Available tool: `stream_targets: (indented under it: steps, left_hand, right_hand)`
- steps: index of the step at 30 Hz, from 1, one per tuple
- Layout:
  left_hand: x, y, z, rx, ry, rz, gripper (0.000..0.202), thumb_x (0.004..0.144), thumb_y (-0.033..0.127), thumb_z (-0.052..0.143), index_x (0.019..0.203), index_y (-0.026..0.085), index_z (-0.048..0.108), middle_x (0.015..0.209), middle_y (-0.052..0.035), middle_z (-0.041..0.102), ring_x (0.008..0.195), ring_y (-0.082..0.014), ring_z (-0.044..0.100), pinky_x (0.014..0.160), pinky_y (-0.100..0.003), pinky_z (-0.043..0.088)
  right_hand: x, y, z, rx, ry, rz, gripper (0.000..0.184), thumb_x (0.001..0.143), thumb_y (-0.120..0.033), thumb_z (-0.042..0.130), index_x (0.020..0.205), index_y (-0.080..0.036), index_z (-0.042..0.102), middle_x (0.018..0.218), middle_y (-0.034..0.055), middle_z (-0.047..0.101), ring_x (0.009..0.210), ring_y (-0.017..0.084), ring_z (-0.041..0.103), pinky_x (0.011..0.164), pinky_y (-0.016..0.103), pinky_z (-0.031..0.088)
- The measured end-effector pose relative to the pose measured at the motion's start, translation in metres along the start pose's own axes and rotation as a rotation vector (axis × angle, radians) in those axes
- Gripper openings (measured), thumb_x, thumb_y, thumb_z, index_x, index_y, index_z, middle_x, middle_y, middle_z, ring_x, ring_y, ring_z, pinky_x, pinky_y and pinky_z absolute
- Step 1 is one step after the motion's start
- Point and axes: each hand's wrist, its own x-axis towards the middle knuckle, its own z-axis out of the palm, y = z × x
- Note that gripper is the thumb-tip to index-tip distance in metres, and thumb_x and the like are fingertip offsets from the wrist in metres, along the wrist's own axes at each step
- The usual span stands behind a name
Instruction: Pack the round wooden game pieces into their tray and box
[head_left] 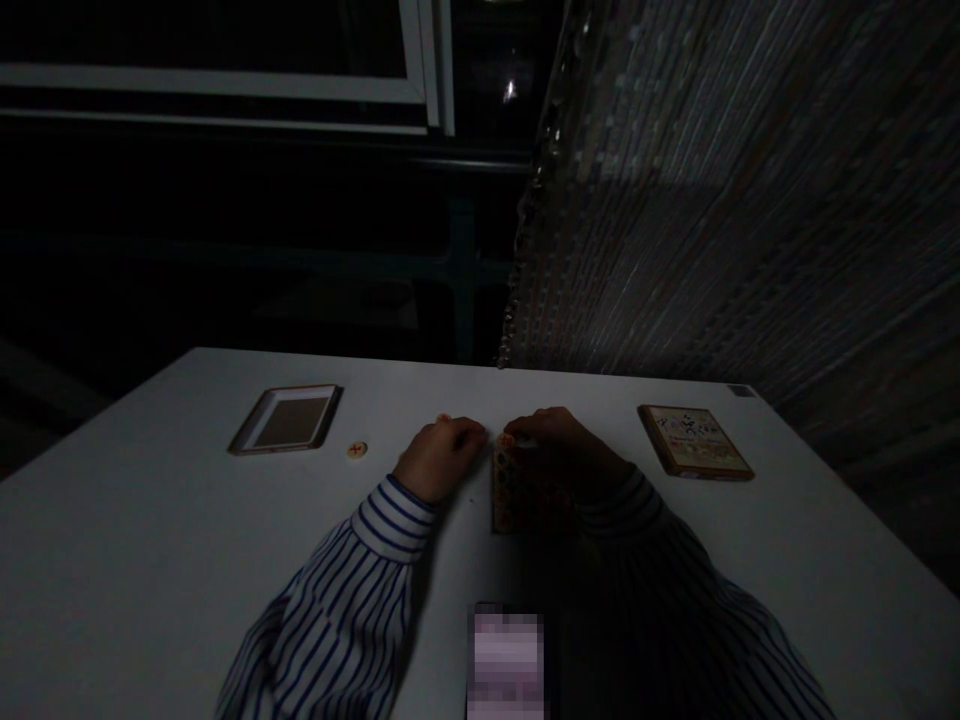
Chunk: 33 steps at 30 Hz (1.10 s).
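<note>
My right hand reaches over a shallow box of round xiangqi pieces, its fingertips closed on one pale disc with a red mark, a xiangqi piece, at the box's far left corner. Just left of that corner is my left hand, fingers curled together; whatever they hold, if anything, is hidden. Behind its knuckles another piece shows in part. One more loose disc with a red character lies flat farther left. My right forearm covers much of the box.
An open box lid lies at the left of the white table. On the right rests a flat printed box. A phone-like object, blurred out, sits at the near edge. A bead curtain hangs behind; the light is dim.
</note>
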Motion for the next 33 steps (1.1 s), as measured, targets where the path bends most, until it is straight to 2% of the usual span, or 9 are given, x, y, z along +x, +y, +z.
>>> stream_targets:
  steps: [6,12,20,27,33]
  left_hand:
    - [0.000,0.002,-0.002,0.038,-0.045,-0.012,0.028,0.081,0.035,0.042,0.091,0.021,0.064,0.084,-0.0045,0.067,0.081,-0.0175,0.060,0.076,-0.027,0.042]
    - [-0.001,0.005,-0.004,0.061,-0.075,-0.004,0.028,0.081,0.034,0.042,0.088,0.020,0.065,0.083,-0.0053,0.067,0.079,-0.0172,0.060,0.073,-0.026,0.042]
    - [-0.001,0.002,-0.002,0.088,-0.080,0.021,0.029,0.082,0.033,0.040,0.094,0.020,0.063,0.087,-0.0062,0.066,0.080,-0.0171,0.060,0.071,-0.026,0.042]
    - [0.000,0.000,-0.002,0.117,-0.105,0.012,0.029,0.082,0.033,0.040,0.096,0.020,0.062,0.090,-0.0061,0.066,0.081,-0.0172,0.060,0.070,-0.025,0.042]
    - [-0.001,0.001,-0.002,0.128,-0.101,0.017,0.028,0.081,0.034,0.040,0.094,0.021,0.062,0.087,-0.0058,0.066,0.079,-0.0175,0.060,0.069,-0.026,0.042]
  right_hand:
    - [0.002,-0.009,0.001,-0.119,-0.134,0.062,0.024,0.083,-0.032,0.041,0.087,-0.018,0.060,0.078,0.0067,0.066,0.073,0.018,0.060,0.066,0.028,0.034]
    - [0.002,-0.016,0.000,-0.147,-0.245,0.057,0.025,0.079,-0.036,0.046,0.084,-0.017,0.061,0.082,0.0086,0.066,0.076,0.021,0.060,0.065,0.029,0.035]
    - [0.001,-0.019,0.001,-0.182,-0.237,0.054,0.026,0.080,-0.034,0.043,0.077,-0.016,0.061,0.079,0.0093,0.065,0.071,0.021,0.059,0.062,0.030,0.035]
    - [0.002,-0.020,0.005,-0.176,-0.280,0.063,0.029,0.080,-0.037,0.041,0.082,-0.016,0.062,0.084,0.0113,0.064,0.075,0.021,0.058,0.063,0.030,0.035]
    - [0.002,-0.021,0.006,-0.176,-0.302,0.064,0.029,0.081,-0.037,0.039,0.082,-0.018,0.061,0.085,0.0091,0.063,0.078,0.021,0.057,0.068,0.032,0.034]
